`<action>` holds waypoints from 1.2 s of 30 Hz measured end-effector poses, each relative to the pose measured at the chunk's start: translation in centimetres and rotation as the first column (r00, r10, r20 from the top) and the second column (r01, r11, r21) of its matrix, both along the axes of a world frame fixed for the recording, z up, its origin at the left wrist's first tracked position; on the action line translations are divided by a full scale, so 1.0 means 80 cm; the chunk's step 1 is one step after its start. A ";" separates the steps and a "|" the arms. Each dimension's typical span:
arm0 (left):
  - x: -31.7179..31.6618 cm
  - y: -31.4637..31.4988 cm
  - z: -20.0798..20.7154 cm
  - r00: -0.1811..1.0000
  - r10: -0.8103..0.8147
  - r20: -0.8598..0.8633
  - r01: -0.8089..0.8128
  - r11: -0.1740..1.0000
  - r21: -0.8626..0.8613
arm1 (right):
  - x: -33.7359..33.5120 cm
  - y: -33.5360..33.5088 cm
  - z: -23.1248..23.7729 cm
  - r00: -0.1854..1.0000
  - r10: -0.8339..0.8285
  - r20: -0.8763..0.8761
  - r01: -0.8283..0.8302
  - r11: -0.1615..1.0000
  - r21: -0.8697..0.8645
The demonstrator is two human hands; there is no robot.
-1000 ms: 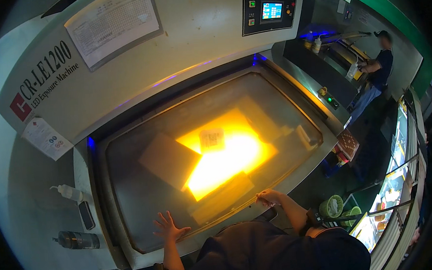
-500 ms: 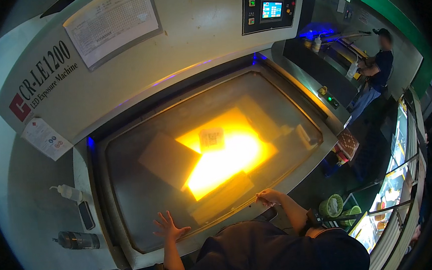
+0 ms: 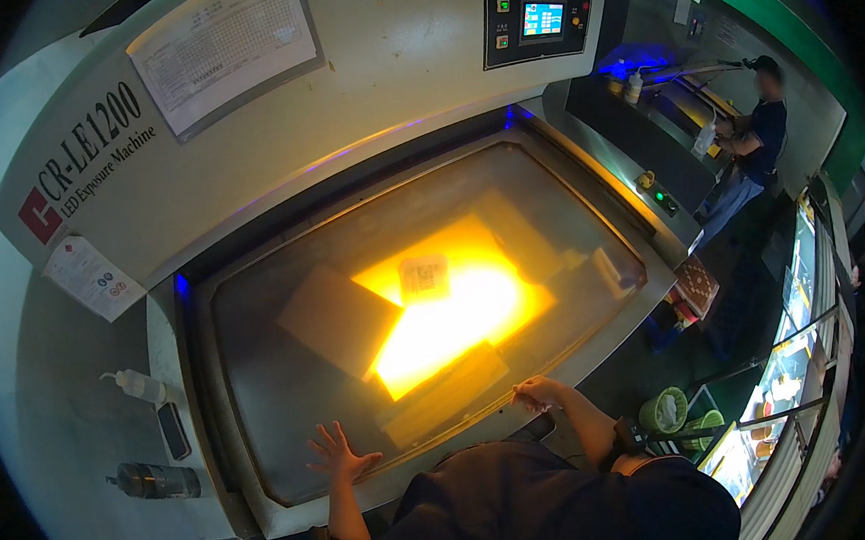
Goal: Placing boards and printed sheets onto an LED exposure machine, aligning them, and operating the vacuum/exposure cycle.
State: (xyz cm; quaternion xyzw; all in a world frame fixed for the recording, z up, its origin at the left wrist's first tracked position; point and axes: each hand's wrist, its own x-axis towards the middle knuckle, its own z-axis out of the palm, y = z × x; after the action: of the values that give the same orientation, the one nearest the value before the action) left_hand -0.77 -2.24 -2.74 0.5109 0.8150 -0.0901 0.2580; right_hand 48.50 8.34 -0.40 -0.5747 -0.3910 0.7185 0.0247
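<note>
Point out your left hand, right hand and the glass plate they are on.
left hand (image 3: pixel 337 457), head view, on the back of the hand.
right hand (image 3: pixel 537 394), head view, on the knuckles.
glass plate (image 3: pixel 281 401), head view, on bare glass.

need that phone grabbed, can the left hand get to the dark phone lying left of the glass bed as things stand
Probably yes. The left hand rests spread on the glass bed near its left edge; the phone lies just beyond the frame, with nothing between them.

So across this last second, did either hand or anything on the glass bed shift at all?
Nothing visibly changed. The left hand lies spread flat on the glass bed, and the right hand rests with fingers curled at the front edge, just as before. The sheets under the glass and the yellow glow are where they were.
</note>
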 end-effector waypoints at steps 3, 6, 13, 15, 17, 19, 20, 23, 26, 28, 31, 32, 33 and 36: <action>0.000 -0.001 -0.003 1.000 0.003 0.006 -0.003 1.000 0.010 | 0.001 -0.001 -0.002 1.000 0.000 0.001 0.000 1.000 0.013; 0.001 -0.002 0.000 1.000 -0.001 0.007 0.001 0.999 0.033 | 0.001 0.001 0.000 1.000 0.021 0.012 -0.021 1.000 0.005; 0.004 -0.001 0.007 1.000 0.007 0.018 -0.008 1.000 0.029 | 0.004 0.002 -0.010 0.999 0.040 0.024 -0.040 0.999 0.006; 0.004 -0.001 0.008 1.000 0.009 0.020 -0.009 1.000 0.029 | 0.004 0.002 -0.008 0.999 0.040 0.016 -0.041 0.999 0.008; 0.003 -0.002 0.005 1.000 0.006 0.010 -0.006 1.000 0.030 | 0.002 0.002 -0.004 0.999 0.047 0.023 -0.048 0.999 0.020; 0.003 -0.002 0.005 1.000 0.001 0.000 -0.001 1.000 0.031 | 0.000 0.002 0.001 0.998 0.051 0.029 -0.052 0.998 0.031; 0.004 -0.001 0.007 1.000 -0.001 0.003 0.001 1.000 0.030 | -0.001 0.001 0.004 0.999 0.039 0.033 -0.040 0.999 0.028; 0.002 0.000 0.006 1.000 -0.005 0.016 0.005 1.000 0.025 | 0.000 0.000 0.000 0.999 0.020 0.025 -0.021 0.999 0.024; 0.000 -0.002 0.001 1.000 -0.007 0.018 0.006 1.000 0.025 | 0.004 0.000 -0.009 1.000 0.013 -0.005 -0.013 1.000 0.021; -0.001 -0.003 0.000 1.000 -0.009 0.010 0.009 1.000 0.027 | 0.002 -0.002 -0.007 1.000 0.010 -0.024 -0.010 1.000 0.015; 0.002 0.000 0.003 1.000 -0.027 0.013 0.026 0.999 0.025 | -0.001 -0.005 0.001 0.999 -0.027 0.030 0.027 1.000 0.009; 0.003 0.003 0.005 0.999 -0.041 -0.002 0.041 0.999 0.033 | 0.002 -0.007 -0.003 0.999 -0.025 0.031 0.025 1.000 0.016; 0.004 0.007 0.005 0.998 -0.059 -0.017 0.060 0.997 0.040 | 0.004 -0.009 -0.007 0.999 -0.027 0.033 0.026 0.999 0.022; -0.031 -0.012 -0.054 0.970 -0.242 0.025 0.204 0.866 0.456 | -0.003 0.000 -0.006 0.998 0.040 0.055 -0.043 0.998 0.056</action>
State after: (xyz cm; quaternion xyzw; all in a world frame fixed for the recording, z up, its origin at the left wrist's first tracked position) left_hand -3.23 -3.18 -7.02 0.6507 0.7378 0.0926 0.1537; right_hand 48.28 8.32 -0.87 -0.5845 -0.4238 0.6917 0.0156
